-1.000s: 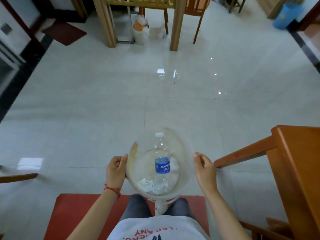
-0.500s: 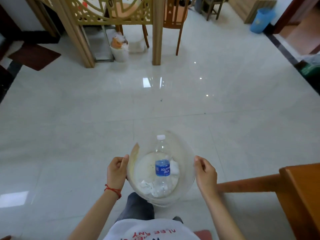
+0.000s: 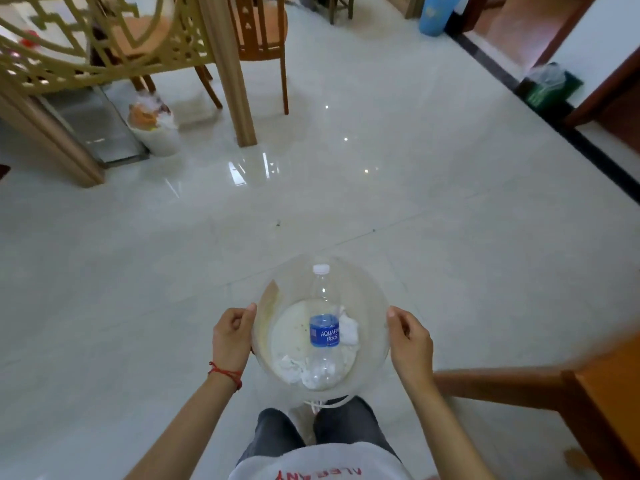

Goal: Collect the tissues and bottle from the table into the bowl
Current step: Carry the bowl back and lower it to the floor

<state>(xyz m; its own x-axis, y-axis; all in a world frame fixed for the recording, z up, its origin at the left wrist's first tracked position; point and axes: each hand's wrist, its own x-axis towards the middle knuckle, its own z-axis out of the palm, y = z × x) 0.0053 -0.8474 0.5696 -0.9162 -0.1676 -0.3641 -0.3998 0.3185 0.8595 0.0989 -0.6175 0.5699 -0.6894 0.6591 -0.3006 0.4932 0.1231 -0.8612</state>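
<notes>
While we stand over the tiled floor (image 3: 450, 237), we hold a clear bowl (image 3: 367, 292) by its rim: left hand (image 3: 231, 336) curled shut on the left edge, right hand (image 3: 410, 341) curled shut on the right edge. Bottle (image 3: 324, 327) lies inside the bowl, cap pointing away from us. Crumpled tissues (image 3: 294, 370) sit in the bowl bottom, beside and under the bottle.

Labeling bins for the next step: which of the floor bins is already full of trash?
The white bin beside the lattice screen's post, heaped with orange and white rubbish. The blue bin at top and the green one at right show no heap.
</notes>
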